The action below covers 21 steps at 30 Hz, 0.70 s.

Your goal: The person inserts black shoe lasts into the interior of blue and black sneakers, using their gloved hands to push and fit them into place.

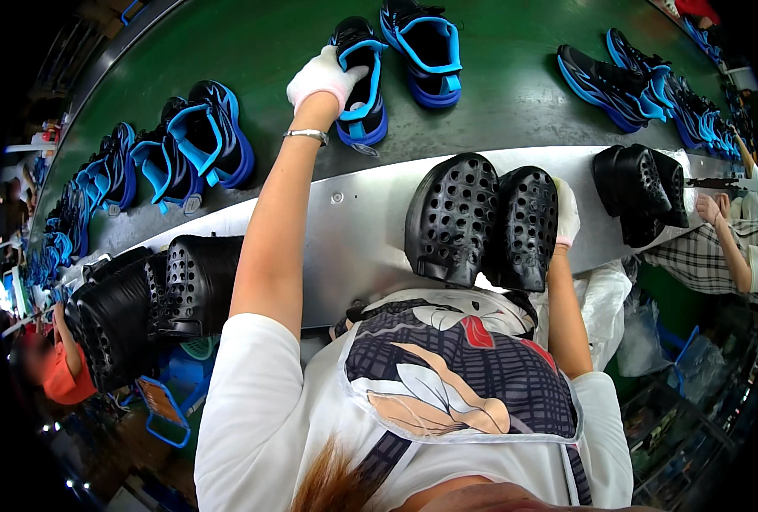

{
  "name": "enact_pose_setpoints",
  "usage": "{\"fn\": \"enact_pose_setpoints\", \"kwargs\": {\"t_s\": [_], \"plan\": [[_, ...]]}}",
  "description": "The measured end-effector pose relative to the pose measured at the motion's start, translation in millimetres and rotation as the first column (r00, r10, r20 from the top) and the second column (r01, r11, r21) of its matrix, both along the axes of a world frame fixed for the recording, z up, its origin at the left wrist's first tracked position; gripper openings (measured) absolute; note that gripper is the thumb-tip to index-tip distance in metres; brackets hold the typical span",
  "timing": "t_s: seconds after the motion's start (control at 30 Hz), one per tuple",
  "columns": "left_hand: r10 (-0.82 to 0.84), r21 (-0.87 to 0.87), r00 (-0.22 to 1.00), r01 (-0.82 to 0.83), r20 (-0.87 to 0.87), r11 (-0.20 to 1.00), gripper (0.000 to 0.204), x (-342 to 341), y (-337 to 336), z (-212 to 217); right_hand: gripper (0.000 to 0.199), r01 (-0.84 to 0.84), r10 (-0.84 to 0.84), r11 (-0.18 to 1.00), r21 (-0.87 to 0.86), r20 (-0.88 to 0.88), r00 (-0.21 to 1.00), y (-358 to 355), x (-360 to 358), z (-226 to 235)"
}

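Observation:
My left hand (pixel 322 81), in a white glove, reaches far over the green work surface. Its thumb dips into the opening of a black and blue sneaker (pixel 363 90) and its other fingers curl at the collar's left side. A matching sneaker (pixel 427 58) stands just right of it. Nearer to me, two black shoe-shaped forms (pixel 457 218) full of round holes sit side by side at the metal ledge. Against the right form's (pixel 528 224) outer side is my right hand (pixel 568 213), also gloved and curled round it, its fingers mostly hidden behind.
Rows of similar sneakers (pixel 208 141) line the green surface (pixel 498 77) to the left and right. More perforated black forms stand along the metal ledge (pixel 345 222) at left (pixel 193 290) and right (pixel 639 189). Other people (pixel 733 247) work at both sides.

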<state>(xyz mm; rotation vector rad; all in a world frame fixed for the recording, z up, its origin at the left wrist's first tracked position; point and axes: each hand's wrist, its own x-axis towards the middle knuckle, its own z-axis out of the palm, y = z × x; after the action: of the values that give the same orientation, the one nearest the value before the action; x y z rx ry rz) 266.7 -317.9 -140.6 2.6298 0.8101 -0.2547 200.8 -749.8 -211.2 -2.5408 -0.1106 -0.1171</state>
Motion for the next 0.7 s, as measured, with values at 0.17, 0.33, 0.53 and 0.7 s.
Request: {"fn": "enact_pose_setpoints", "kwargs": {"t_s": [0.17,0.33,0.53,0.7], "plan": [[-0.021,-0.040,0.990,0.027,0.139,0.999,0.072,-12,5,0,0.022,0.036,-0.035,0.999,-0.030,0.018,0.999,4,4,2],[0.001,0.035,0.758,-0.032,0.652,0.999,0.056,-48,-12,-12,0.019,0.022,-0.018,0.999,-0.047,0.096,0.995,7,3,5],[-0.258,0.085,0.823,0.250,0.507,0.964,0.041,-96,-35,-12,0.018,0.043,-0.038,0.996,-0.072,0.071,0.997,6,3,6],[-0.216,0.039,0.844,0.227,0.491,0.973,0.031,-95,-8,-16,0.019,0.054,-0.056,0.998,0.031,0.056,0.997,7,-4,9]]}}
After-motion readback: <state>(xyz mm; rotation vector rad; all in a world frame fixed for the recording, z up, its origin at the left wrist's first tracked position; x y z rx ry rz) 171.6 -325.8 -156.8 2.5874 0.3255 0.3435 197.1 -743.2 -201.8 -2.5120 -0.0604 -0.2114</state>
